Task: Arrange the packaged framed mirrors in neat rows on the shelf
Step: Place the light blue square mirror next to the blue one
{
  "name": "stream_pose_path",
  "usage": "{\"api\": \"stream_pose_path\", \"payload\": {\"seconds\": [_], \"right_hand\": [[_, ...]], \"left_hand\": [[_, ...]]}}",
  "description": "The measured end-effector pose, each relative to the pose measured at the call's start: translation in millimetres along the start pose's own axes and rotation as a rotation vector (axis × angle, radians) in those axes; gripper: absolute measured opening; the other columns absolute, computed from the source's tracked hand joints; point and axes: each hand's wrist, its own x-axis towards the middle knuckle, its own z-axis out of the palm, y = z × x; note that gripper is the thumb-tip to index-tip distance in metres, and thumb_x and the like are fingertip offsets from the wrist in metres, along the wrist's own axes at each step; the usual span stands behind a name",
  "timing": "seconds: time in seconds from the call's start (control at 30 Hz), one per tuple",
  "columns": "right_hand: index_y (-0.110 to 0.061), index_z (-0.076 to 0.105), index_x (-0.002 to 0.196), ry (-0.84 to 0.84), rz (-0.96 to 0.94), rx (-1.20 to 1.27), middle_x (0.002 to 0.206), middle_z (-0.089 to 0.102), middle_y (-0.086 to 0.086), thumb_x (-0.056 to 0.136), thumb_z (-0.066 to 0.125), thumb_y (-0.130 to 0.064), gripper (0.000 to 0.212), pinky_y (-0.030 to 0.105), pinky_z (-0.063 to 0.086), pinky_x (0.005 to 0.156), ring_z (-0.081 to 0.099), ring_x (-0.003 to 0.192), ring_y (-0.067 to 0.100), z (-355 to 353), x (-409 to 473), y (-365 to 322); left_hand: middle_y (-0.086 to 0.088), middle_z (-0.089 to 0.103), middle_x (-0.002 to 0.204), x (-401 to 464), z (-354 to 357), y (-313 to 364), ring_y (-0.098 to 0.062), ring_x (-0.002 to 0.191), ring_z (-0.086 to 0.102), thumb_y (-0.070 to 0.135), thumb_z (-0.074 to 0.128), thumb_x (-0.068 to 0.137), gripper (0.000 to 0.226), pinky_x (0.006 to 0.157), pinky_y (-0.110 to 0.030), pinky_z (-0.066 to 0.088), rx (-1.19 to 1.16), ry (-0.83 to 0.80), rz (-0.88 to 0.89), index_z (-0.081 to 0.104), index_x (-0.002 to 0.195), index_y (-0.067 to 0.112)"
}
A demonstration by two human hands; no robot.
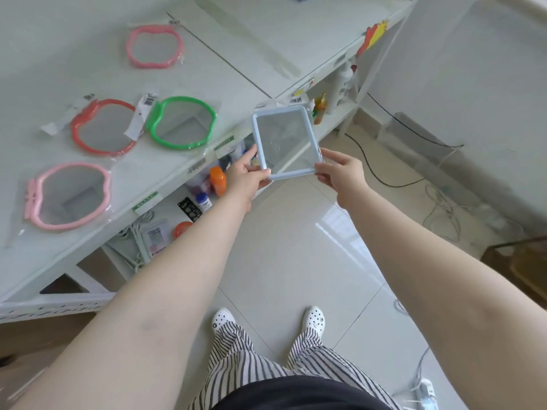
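Note:
A light-blue rectangular framed mirror [285,142] in clear wrap hangs in the air just off the front edge of the white shelf top [207,72]. My left hand [247,174] grips its lower left corner and my right hand [340,170] pinches its lower right corner. On the shelf top lie several apple-shaped packaged mirrors: a pink one [154,46] at the back, a red one [103,127] and a green one [182,122] side by side, and a pale pink one [69,195] nearest me.
The lower shelf holds an orange bottle [218,180], small jars, cable packs and white bottles [340,84]. Black and white cables [381,173] trail over the tiled floor at right. A wooden crate [521,267] stands at the right edge. My feet are below.

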Motion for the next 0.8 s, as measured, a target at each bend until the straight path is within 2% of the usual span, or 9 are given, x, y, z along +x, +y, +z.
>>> {"api": "stream_pose_path", "payload": {"seconds": [0.07,0.13,0.27,0.33,0.4,0.53,0.6,0.67,0.8], "right_hand": [[-0.014,0.067,0.118,0.001,0.015,-0.003,0.089,0.068,0.008,0.080,0.069,0.002,0.042,0.020,0.059,0.076,0.064,0.067,0.015,-27.4,12.3,-1.3],[-0.013,0.066,0.120,-0.002,0.022,-0.009,0.086,0.067,0.007,0.080,0.068,0.003,0.043,0.020,0.058,0.074,0.063,0.066,0.014,-53.4,24.0,-3.7],[-0.012,0.066,0.120,-0.014,0.006,-0.006,0.087,0.069,0.007,0.080,0.068,0.004,0.043,0.017,0.058,0.069,0.065,0.067,0.014,-99.6,53.3,-20.0],[-0.010,0.066,0.121,-0.011,-0.008,-0.033,0.094,0.070,0.010,0.079,0.069,0.004,0.044,0.015,0.057,0.066,0.065,0.066,0.013,-118.2,71.3,-32.0],[-0.009,0.066,0.122,-0.009,-0.018,-0.049,0.105,0.069,0.014,0.078,0.069,0.004,0.046,0.015,0.057,0.063,0.065,0.065,0.013,-131.7,90.1,-44.8],[-0.010,0.067,0.120,0.005,-0.028,-0.034,0.114,0.068,0.013,0.077,0.070,0.004,0.046,0.015,0.057,0.063,0.066,0.068,0.014,-147.2,126.9,-67.1],[-0.010,0.067,0.120,0.024,-0.019,-0.023,0.114,0.069,0.013,0.076,0.071,0.005,0.046,0.014,0.057,0.061,0.067,0.069,0.015,-152.2,144.9,-75.4],[-0.009,0.067,0.120,0.043,-0.011,-0.021,0.115,0.069,0.014,0.076,0.070,0.006,0.047,0.014,0.056,0.060,0.067,0.071,0.016,-157.9,164.6,-83.8],[-0.009,0.068,0.119,0.097,-0.032,-0.043,0.113,0.069,0.013,0.076,0.070,0.006,0.045,0.017,0.057,0.065,0.068,0.074,0.017,-167.2,205.7,-113.1]], "left_hand": [[-0.001,0.054,0.073,2.8,29.7,-5.0,-0.018,0.080,0.059,-0.011,0.059,0.084,0.067,0.076,-0.023,0.057,0.013,-0.014,0.006,0.043,0.143,0.017],[-0.001,0.054,0.073,6.8,58.4,-9.3,-0.015,0.078,0.058,-0.012,0.059,0.084,0.067,0.083,-0.028,0.056,0.039,-0.019,0.012,0.043,0.142,0.017],[-0.001,0.053,0.073,19.0,113.9,-7.9,-0.012,0.074,0.058,-0.013,0.059,0.084,0.068,0.069,-0.020,0.058,0.029,-0.005,0.019,0.043,0.142,0.017],[0.000,0.053,0.073,25.7,138.5,-4.7,-0.013,0.074,0.059,-0.012,0.059,0.084,0.067,0.065,-0.016,0.058,0.039,-0.002,0.020,0.044,0.142,0.018],[0.001,0.053,0.072,33.5,158.7,2.2,-0.015,0.074,0.059,-0.010,0.060,0.084,0.067,0.069,-0.018,0.059,0.041,0.002,0.023,0.044,0.142,0.018],[-0.002,0.056,0.080,62.6,189.2,20.7,-0.022,0.088,0.061,-0.010,0.060,0.084,0.068,0.089,-0.032,0.056,0.073,-0.020,0.038,0.043,0.143,0.019],[-0.004,0.056,0.086,80.9,202.5,28.8,-0.021,0.089,0.062,-0.009,0.060,0.084,0.068,0.083,-0.025,0.058,0.099,-0.037,0.049,0.043,0.142,0.021],[-0.001,0.056,0.082,101.2,216.7,36.9,-0.018,0.084,0.063,-0.009,0.061,0.084,0.068,0.071,-0.016,0.057,0.122,-0.064,0.069,0.044,0.142,0.021],[0.000,0.055,0.076,147.8,247.9,59.0,-0.012,0.076,0.061,-0.010,0.061,0.083,0.068,0.066,-0.014,0.057,0.122,-0.125,0.089,0.043,0.142,0.019]]}}
